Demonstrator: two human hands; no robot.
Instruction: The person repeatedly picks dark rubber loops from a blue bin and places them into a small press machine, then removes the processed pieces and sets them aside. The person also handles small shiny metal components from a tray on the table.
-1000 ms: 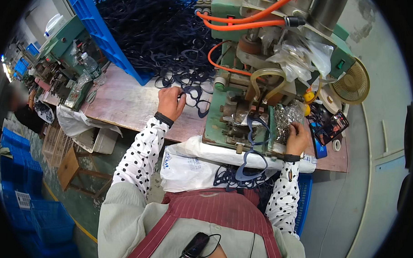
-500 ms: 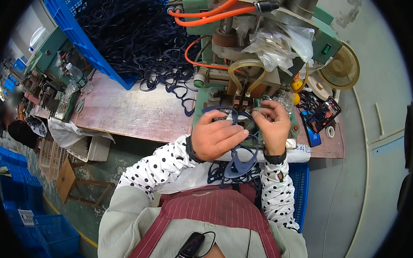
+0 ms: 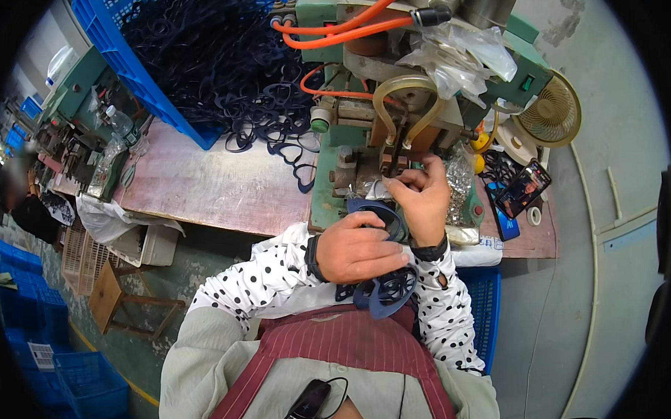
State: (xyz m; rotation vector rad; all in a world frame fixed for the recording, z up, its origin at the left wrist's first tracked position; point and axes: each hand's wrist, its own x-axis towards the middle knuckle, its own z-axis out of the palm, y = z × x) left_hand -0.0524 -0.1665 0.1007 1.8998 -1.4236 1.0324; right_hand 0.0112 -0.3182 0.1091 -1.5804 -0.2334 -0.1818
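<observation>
My left hand [image 3: 360, 249] is closed round a dark blue looped strap [image 3: 380, 213], whose wide band shows above and beside the fingers. Right of it, my right hand [image 3: 423, 205] reaches to the work spot of a green press machine [image 3: 325, 198]. Thumb and forefinger come together there; what they pinch is too small or hidden. Below my hands, more dark blue loops [image 3: 384, 296] hang in front of my apron. A curved tan hose [image 3: 410, 83] arches over the press tool.
A blue crate [image 3: 144, 77] at the far left overflows with dark blue loops onto the table [image 3: 218, 187]. On the right are a phone [image 3: 523, 188], a tape roll [image 3: 534, 216] and a fan [image 3: 550, 106]. Plastic bags [image 3: 459, 62] hang on the press; a wooden stool [image 3: 125, 298] stands lower left.
My left hand has drawn back toward my body with the strap. My right hand has moved left, closer to the press tool. The curved hose now sits higher.
</observation>
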